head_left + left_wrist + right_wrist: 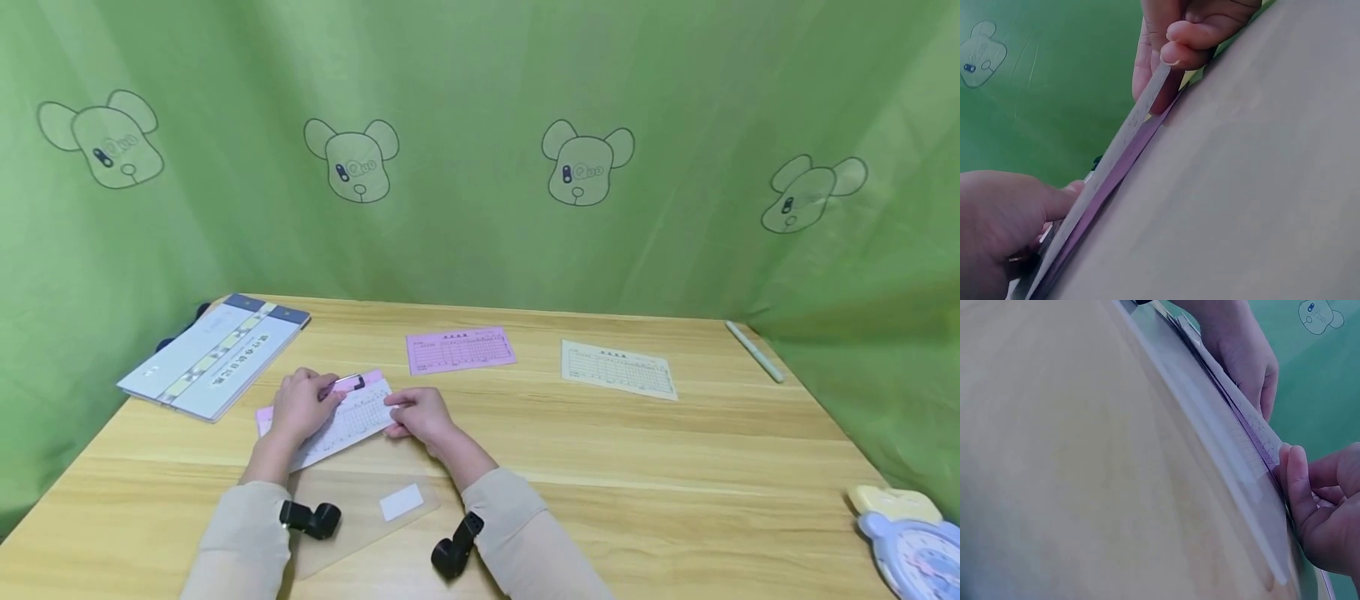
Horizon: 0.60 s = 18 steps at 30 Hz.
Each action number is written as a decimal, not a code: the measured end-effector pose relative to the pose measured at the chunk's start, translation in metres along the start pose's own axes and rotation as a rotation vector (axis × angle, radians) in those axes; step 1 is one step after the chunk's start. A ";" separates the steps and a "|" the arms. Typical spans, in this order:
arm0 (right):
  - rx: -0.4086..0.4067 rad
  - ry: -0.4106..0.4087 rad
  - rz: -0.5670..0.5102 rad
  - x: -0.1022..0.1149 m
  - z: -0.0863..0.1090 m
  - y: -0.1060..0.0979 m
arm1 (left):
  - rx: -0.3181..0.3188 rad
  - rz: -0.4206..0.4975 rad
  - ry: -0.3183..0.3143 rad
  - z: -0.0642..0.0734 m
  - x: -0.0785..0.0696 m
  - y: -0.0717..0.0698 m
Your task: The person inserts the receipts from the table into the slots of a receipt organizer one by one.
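A clear clipboard with a white label lies tilted in front of the person. On its upper part a white printed form overlaps a pink form. At the top edge, the left hand holds the metal clip with curled fingers. The right hand pinches the white form's right edge between thumb and fingers. The left wrist view shows the white form's edge raised above the pink sheet. Edge-on in the right wrist view, the clipboard runs beneath the papers.
Behind the hands lie another pink form and a pale green form. A grey-blue account book rests at the far left. A pale pen lies far right, and a blue bear-shaped clock stands at the right front.
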State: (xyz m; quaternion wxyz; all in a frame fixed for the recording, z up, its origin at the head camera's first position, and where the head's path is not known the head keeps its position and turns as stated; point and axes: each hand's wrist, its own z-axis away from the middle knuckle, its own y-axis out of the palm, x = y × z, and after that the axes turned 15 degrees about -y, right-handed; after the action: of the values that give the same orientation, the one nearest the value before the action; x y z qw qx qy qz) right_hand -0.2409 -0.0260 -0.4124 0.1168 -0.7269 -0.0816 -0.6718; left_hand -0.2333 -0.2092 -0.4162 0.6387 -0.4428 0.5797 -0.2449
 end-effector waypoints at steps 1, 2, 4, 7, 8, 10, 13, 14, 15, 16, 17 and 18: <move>-0.003 0.002 0.001 0.000 0.000 0.000 | -0.008 0.003 0.006 0.000 0.001 0.001; -0.006 0.004 0.006 0.000 -0.001 0.001 | -0.016 0.005 0.013 -0.001 0.002 0.002; -0.009 0.005 0.011 0.000 -0.001 0.001 | -0.030 0.002 0.030 -0.001 0.004 0.004; -0.012 0.004 0.017 -0.001 -0.002 0.001 | -0.039 -0.020 0.047 -0.002 0.005 0.005; -0.013 0.005 0.018 -0.001 -0.002 0.001 | -0.038 -0.028 0.051 -0.002 0.005 0.005; -0.014 0.008 0.017 -0.001 -0.003 0.001 | -0.032 -0.044 0.054 -0.002 0.004 0.004; -0.012 0.013 0.019 -0.001 -0.004 0.001 | -0.024 -0.064 0.049 -0.002 0.003 0.004; -0.013 0.015 0.019 -0.001 -0.004 0.001 | -0.023 -0.068 0.049 -0.002 0.003 0.003; -0.013 0.018 0.018 -0.002 -0.004 0.001 | -0.024 -0.073 0.049 -0.001 0.003 0.003; -0.013 0.020 0.019 -0.002 -0.005 0.001 | -0.027 -0.078 0.052 -0.001 0.003 0.003; -0.013 0.021 0.021 -0.002 -0.005 0.001 | -0.030 -0.083 0.055 -0.001 0.003 0.003; -0.013 0.024 0.022 -0.002 -0.005 0.001 | -0.033 -0.087 0.059 -0.001 0.003 0.003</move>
State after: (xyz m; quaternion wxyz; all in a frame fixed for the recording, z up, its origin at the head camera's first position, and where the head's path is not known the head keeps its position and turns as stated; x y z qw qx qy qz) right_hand -0.2458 -0.0286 -0.4136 0.1202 -0.7205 -0.0679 -0.6795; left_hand -0.2338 -0.2106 -0.4204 0.6026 -0.4709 0.5823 -0.2757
